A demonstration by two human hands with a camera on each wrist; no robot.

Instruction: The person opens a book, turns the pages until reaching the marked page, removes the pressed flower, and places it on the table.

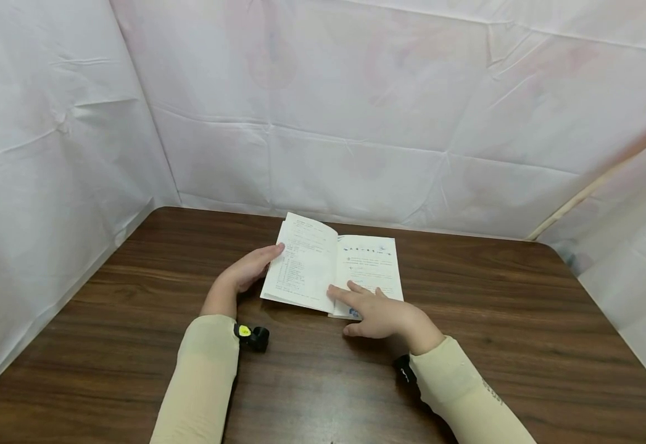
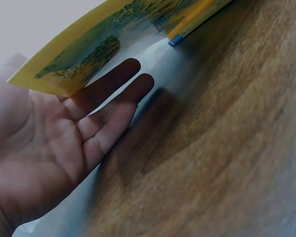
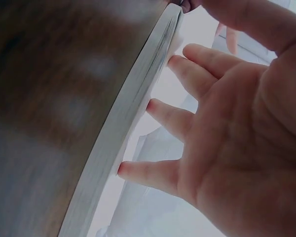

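An open book [image 1: 331, 265] with white printed pages lies on the brown wooden table [image 1: 522, 345]. My left hand [image 1: 253, 266] lies at the book's left edge, fingers straight against the raised left half. In the left wrist view those fingers [image 2: 113, 96] reach flat under the yellow illustrated cover [image 2: 84, 57]. My right hand [image 1: 369, 305] rests on the pages near the lower spine, its index finger stretched onto the left page. In the right wrist view its spread fingers [image 3: 187, 106] press on the paper beside the stacked page edges [image 3: 133, 106].
White sheeting [image 1: 356, 123] hangs close around the table at the back, left and right. A small black wrist camera [image 1: 252, 337] sits on my left sleeve and another [image 1: 406, 370] on my right. Bare wood [image 1: 106, 345] lies on all sides of the book.
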